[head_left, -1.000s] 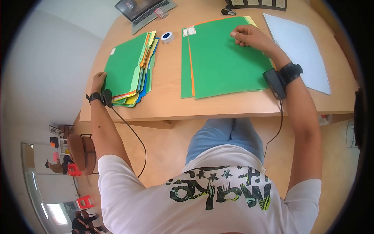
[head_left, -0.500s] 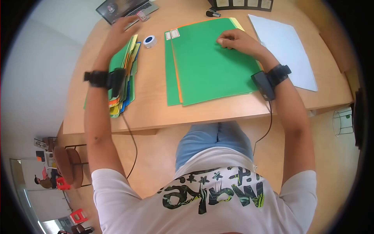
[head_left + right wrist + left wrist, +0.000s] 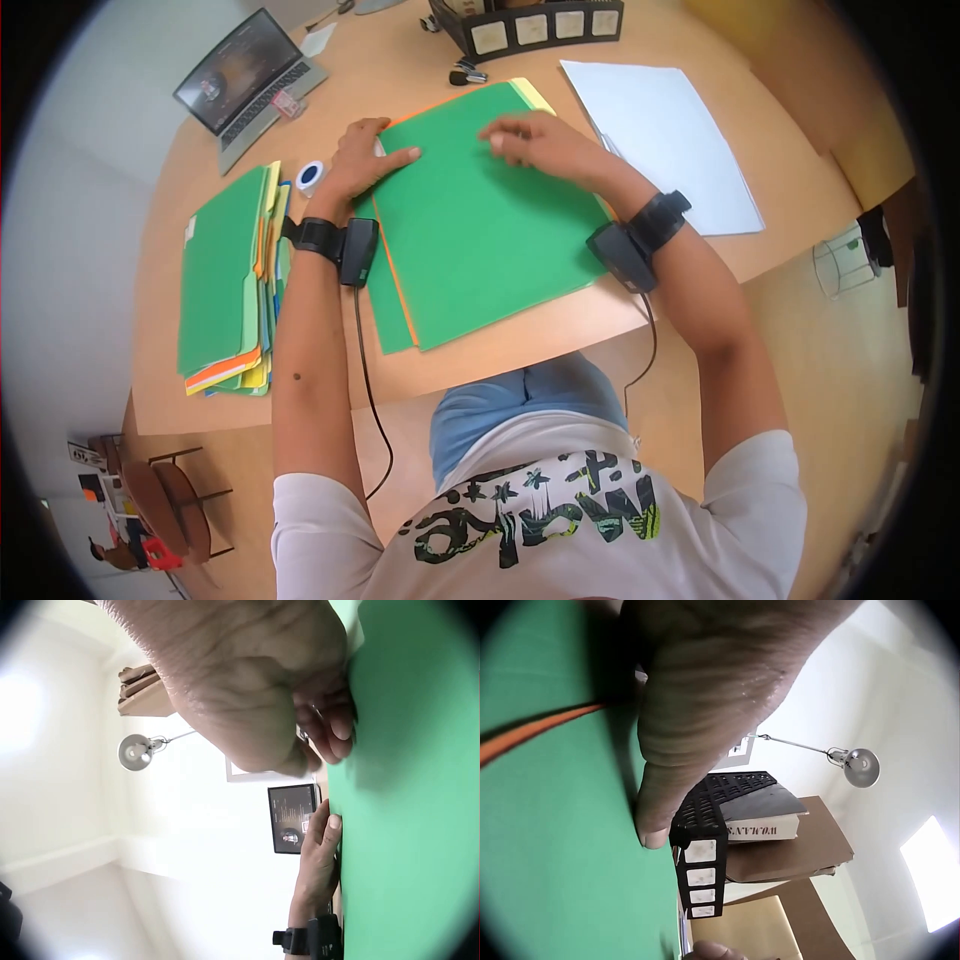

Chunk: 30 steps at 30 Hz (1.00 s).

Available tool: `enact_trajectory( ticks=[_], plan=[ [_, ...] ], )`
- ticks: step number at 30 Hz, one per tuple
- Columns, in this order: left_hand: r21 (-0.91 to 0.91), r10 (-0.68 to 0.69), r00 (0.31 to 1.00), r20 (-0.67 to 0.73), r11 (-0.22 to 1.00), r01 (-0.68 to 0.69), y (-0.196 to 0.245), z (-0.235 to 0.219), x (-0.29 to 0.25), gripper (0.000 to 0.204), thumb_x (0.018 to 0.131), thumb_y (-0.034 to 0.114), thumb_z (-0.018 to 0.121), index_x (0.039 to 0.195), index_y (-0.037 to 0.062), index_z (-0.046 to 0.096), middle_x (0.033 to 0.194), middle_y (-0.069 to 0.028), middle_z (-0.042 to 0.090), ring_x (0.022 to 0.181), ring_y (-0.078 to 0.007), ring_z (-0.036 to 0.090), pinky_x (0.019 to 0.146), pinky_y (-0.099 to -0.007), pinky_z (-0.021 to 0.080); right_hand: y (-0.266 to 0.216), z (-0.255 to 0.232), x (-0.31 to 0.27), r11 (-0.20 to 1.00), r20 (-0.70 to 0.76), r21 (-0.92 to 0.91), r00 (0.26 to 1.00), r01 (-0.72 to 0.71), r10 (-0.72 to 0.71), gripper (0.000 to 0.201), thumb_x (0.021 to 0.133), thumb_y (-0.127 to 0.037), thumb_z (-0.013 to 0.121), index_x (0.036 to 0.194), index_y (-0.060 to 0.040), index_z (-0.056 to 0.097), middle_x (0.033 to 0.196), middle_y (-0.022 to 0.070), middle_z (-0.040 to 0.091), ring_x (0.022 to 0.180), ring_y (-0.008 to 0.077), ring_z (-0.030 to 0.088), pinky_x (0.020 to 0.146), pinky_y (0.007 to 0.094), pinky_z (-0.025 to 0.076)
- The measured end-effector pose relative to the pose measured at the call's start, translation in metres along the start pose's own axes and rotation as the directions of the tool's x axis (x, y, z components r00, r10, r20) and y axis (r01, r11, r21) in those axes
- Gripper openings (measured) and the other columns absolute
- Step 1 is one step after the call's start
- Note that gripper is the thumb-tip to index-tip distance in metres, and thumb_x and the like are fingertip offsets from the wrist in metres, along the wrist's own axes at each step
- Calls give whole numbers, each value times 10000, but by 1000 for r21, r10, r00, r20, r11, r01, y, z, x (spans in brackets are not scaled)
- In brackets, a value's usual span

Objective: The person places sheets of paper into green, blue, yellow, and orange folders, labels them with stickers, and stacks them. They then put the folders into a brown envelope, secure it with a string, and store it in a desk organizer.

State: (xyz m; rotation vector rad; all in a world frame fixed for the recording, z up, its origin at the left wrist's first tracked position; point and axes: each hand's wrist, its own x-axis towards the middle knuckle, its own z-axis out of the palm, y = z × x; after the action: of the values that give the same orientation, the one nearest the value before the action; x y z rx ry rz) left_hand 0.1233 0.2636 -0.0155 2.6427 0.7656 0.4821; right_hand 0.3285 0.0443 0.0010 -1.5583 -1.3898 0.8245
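Note:
A stack of green folders [image 3: 490, 220], with an orange one between them, lies in the middle of the desk. My left hand [image 3: 358, 165] is at its far left corner, the thumb stretched flat over the green cover and the other fingers along the corner's edge. In the left wrist view the thumb [image 3: 660, 802] lies against the green surface. Over the far right part of the same stack, my right hand [image 3: 540, 145] has its fingers loosely bent and grips nothing. The right wrist view shows its fingertips [image 3: 339, 739] close to the green cover.
A second pile of mixed-colour folders [image 3: 222, 270] sits at the left. Behind it are a roll of tape [image 3: 311, 175] and a laptop [image 3: 245, 90]. White sheets [image 3: 665, 140] lie to the right. A black desk organizer [image 3: 545, 30] and a small black object [image 3: 467, 75] stand at the back.
My left hand has left the folder pile on the left, swung up and across, and come down on the middle stack's far left corner. My right hand has stayed over the stack.

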Motion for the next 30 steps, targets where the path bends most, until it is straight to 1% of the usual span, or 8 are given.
enact_trajectory(
  ticks=[4, 7, 8, 14, 17, 20, 23, 30],
  plan=[
    [-84, -16, 1000, -24, 996, 14, 8, 1, -6, 774, 731, 518, 706, 1261, -2, 488, 1269, -228, 450, 1206, -363, 416, 1008, -416, 354, 4, -11, 2, 971, -414, 240, 906, 19, 85, 468, 936, -318, 509, 1239, 39, 505, 1154, 131, 576, 1065, 206, 541, 937, 283, 424],
    [-75, -11, 999, -37, 997, 8, 4, 7, -8, 747, 748, 499, 703, 1259, -2, 487, 1259, -224, 459, 1202, -357, 415, 1005, -408, 352, 13, -25, 2, 880, -413, 474, 878, -18, 241, 536, 954, -342, 477, 1269, 90, 444, 1236, 201, 509, 1156, 248, 498, 1006, 303, 393],
    [-56, -4, 999, -46, 998, 1, 3, 8, -7, 746, 746, 499, 705, 1257, -1, 489, 1257, -223, 463, 1198, -355, 420, 1001, -408, 356, 13, -29, -1, 856, -323, 513, 910, -63, 260, 571, 960, -348, 466, 1295, 108, 393, 1269, 238, 472, 1184, 267, 483, 1042, 318, 374],
    [-26, 39, 997, -69, 999, -41, -1, 13, -8, 730, 735, 517, 706, 1243, 29, 516, 1245, -208, 493, 1202, -346, 427, 999, -418, 360, 9, -31, -7, 903, -292, 417, 925, -104, 241, 607, 948, -377, 483, 1294, 113, 387, 1248, 261, 480, 1176, 275, 486, 1027, 320, 385],
    [-6, 44, 997, -61, 999, -44, -2, 13, -7, 728, 735, 531, 699, 1244, 42, 519, 1252, -206, 490, 1206, -352, 422, 998, -425, 361, 4, -31, -10, 928, -329, 369, 925, -61, 192, 641, 916, -382, 530, 1234, 155, 384, 1163, 244, 498, 1066, 263, 535, 952, 323, 443],
    [-12, 13, 997, -75, 1000, -14, -5, 16, -5, 793, 682, 645, 674, 1245, 104, 537, 1264, -141, 505, 1226, -324, 416, 1018, -467, 316, -1, -31, -14, 940, -297, 332, 937, -81, 185, 661, 917, -404, 524, 1238, 156, 379, 1152, 254, 498, 1029, 259, 557, 920, 319, 468],
    [-8, 0, 998, -71, 1000, -1, -4, 16, -6, 808, 672, 656, 674, 1244, 104, 538, 1266, -136, 503, 1229, -320, 413, 1025, -472, 300, -2, -34, -14, 923, -265, 340, 924, -179, 276, 657, 897, -454, 550, 1237, 95, 428, 1122, 247, 529, 1026, 249, 572, 921, 324, 471],
    [-10, -13, 998, -64, 1000, 13, -4, 16, -4, 812, 667, 661, 676, 1243, 107, 537, 1264, -132, 505, 1236, -318, 408, 1027, -467, 297, 0, -32, -11, 923, -252, 348, 931, -166, 262, 658, 881, -437, 585, 1241, 89, 421, 1113, 219, 527, 1019, 240, 565, 904, 308, 470]
  ],
)
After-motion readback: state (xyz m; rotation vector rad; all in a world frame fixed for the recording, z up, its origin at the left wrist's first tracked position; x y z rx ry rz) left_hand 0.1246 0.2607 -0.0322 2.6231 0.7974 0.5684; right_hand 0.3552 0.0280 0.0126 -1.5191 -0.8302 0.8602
